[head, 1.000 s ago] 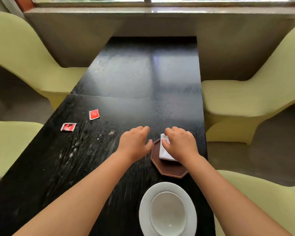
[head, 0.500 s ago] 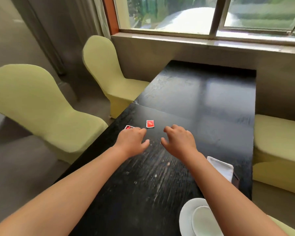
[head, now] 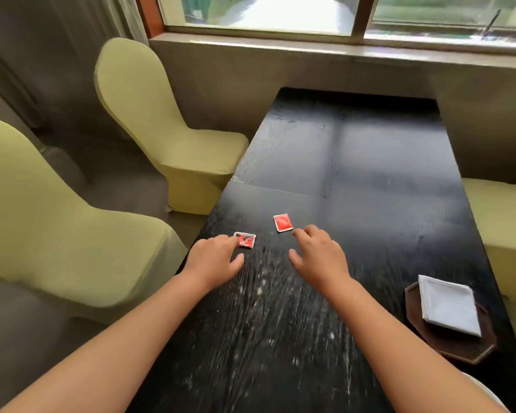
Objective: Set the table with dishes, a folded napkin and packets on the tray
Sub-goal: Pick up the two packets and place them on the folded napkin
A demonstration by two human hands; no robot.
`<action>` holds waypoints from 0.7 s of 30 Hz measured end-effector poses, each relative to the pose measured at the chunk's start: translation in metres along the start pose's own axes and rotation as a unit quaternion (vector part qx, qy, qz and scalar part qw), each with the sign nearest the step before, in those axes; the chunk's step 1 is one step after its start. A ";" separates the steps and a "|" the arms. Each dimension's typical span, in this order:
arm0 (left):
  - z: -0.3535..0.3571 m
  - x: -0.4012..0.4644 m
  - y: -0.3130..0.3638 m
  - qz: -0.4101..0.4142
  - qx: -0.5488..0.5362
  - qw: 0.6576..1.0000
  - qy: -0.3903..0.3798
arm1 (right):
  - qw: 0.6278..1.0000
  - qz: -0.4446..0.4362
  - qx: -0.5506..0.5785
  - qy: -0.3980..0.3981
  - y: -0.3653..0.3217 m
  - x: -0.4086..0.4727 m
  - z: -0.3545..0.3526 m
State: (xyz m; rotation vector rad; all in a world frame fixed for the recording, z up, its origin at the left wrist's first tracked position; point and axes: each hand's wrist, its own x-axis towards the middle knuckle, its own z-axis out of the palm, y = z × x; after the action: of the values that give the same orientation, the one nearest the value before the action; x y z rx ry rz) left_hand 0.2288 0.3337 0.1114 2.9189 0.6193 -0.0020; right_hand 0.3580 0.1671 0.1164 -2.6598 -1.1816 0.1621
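Both forearms extended forward, bare. Left hand point(head: 213, 259) palm down, fingers relaxed, thumb out. Right hand point(head: 318, 254) likewise, fingers loosely spread, nothing held.

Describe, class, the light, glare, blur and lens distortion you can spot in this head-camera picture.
Head view: daylight from the window, which is blown out white; pale glare on the far half of the black table; motion streaks smear the near tabletop and forearms; the wide lens bows the yellow chairs; the two red packets stay fairly sharp.
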 end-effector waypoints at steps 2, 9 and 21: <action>0.007 0.011 -0.021 0.013 -0.004 1.000 -0.012 | 1.000 0.010 -0.008 -0.005 -0.007 0.014 0.012; 0.069 0.066 -0.078 0.029 -0.012 0.999 -0.034 | 0.999 0.040 -0.033 -0.008 0.007 0.078 0.084; 0.159 0.165 -0.084 0.093 -0.023 0.990 -0.100 | 0.969 0.232 0.084 0.012 0.037 0.182 0.163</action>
State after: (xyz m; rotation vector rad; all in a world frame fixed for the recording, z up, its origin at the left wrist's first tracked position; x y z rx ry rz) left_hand 0.3508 0.4517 -0.0642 2.8704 0.3113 -0.2505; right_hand 0.4754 0.3043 -0.0519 -2.7256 -0.4913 0.2919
